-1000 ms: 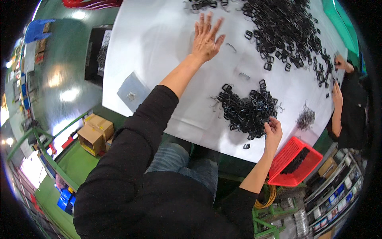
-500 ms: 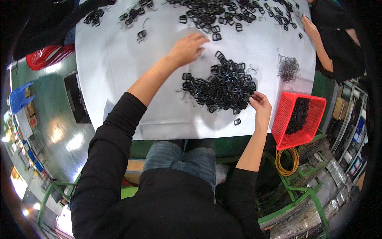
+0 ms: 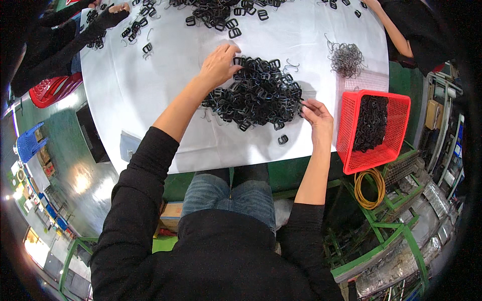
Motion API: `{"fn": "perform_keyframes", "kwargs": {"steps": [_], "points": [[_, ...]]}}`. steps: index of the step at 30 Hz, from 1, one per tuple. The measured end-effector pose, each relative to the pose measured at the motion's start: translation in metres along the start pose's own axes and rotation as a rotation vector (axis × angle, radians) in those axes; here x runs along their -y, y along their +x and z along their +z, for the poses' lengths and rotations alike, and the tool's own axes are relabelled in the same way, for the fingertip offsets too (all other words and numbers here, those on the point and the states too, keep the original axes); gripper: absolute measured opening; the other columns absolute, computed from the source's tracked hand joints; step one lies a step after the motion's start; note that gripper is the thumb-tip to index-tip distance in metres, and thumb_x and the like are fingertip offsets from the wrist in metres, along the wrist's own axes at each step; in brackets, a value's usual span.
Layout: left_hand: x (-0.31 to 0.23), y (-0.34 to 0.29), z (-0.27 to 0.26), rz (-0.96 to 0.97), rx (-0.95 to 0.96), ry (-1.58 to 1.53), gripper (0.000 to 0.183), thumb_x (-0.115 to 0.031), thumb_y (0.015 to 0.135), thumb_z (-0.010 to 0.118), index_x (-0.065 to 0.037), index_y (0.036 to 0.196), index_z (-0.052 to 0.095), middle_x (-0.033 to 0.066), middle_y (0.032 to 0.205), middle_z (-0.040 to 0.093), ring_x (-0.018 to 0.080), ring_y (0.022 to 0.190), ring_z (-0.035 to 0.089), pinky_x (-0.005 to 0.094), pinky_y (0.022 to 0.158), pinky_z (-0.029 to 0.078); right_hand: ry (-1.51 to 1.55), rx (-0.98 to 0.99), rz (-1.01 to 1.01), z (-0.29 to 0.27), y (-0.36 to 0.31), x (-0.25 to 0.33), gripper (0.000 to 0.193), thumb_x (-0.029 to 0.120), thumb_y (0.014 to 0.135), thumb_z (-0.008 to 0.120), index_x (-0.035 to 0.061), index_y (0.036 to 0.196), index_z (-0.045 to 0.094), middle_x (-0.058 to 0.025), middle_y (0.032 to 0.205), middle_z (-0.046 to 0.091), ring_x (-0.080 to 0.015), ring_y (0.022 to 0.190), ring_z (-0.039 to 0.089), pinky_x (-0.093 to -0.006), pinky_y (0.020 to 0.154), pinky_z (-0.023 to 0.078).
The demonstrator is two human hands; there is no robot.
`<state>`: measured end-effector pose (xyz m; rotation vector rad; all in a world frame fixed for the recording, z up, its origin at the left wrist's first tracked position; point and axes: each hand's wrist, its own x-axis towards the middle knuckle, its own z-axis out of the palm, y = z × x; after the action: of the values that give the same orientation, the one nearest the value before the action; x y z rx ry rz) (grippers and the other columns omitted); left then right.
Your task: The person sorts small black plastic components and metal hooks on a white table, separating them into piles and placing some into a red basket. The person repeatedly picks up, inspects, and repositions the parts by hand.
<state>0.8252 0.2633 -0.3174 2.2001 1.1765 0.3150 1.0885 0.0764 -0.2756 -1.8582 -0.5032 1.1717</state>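
Note:
A heap of black plastic slider buckles (image 3: 258,95) lies on the white-covered table in front of me, with thin wire pieces among them. My left hand (image 3: 219,65) is at the far left edge of the heap. Its thumb and fingers are apart, on either side of a buckle (image 3: 238,60) that sticks out there. At the right edge of the heap is my right hand (image 3: 317,118), its thumb and fingertips pinched together; what they hold is too small to make out. One loose buckle (image 3: 283,139) rests nearer to me.
A red basket (image 3: 346,135) with black pieces stands at the table's right. Beyond it lies a tangle of thin wire hooks (image 3: 346,60). More buckles (image 3: 213,15) cover the far side. Co-workers' arms reach in at far left (image 3: 108,17) and far right (image 3: 394,30).
My left hand has come from beyond the heap to its far left edge. My right hand stays at the right edge. The whole view has shifted, and a co-worker's hands now show at far left.

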Motion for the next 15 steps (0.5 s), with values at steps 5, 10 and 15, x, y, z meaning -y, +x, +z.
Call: {"fn": "perform_keyframes", "kwargs": {"steps": [5, 10, 15], "points": [[-0.013, -0.006, 0.006, -0.200, 0.029, -0.033, 0.020, -0.014, 0.075, 0.068, -0.006, 0.092, 0.059, 0.0084, 0.088, 0.062, 0.0272, 0.090, 0.058, 0.0368, 0.078, 0.047, -0.020, 0.108, -0.018, -0.005, 0.014, 0.006, 0.033, -0.001, 0.074, 0.068, -0.0010, 0.106, 0.060, -0.0118, 0.098, 0.066, -0.0160, 0.090, 0.061, -0.0256, 0.078, 0.050], [-0.030, -0.023, -0.010, -0.339, -0.088, -0.525, 0.018, -0.011, 0.076, 0.069, -0.002, 0.091, 0.064, 0.0079, 0.082, 0.068, 0.0169, 0.072, 0.062, 0.0277, 0.069, 0.049, 0.085, 0.097, 0.055, -0.021, 0.013, 0.001, 0.034, 0.000, 0.073, 0.070, -0.0004, 0.106, 0.060, -0.0098, 0.096, 0.065, -0.0149, 0.089, 0.061, -0.0245, 0.075, 0.050], [-0.033, -0.054, -0.021, -0.547, -0.194, -0.984, 0.022, -0.017, 0.086, 0.062, -0.005, 0.104, 0.068, 0.0027, 0.086, 0.067, 0.0101, 0.075, 0.059, 0.0240, 0.072, 0.047, -0.103, -0.003, -0.005, -0.031, 0.013, -0.018, 0.029, -0.005, 0.072, 0.068, -0.0014, 0.101, 0.062, -0.0109, 0.094, 0.065, -0.0156, 0.086, 0.061, -0.0261, 0.072, 0.051]]}}
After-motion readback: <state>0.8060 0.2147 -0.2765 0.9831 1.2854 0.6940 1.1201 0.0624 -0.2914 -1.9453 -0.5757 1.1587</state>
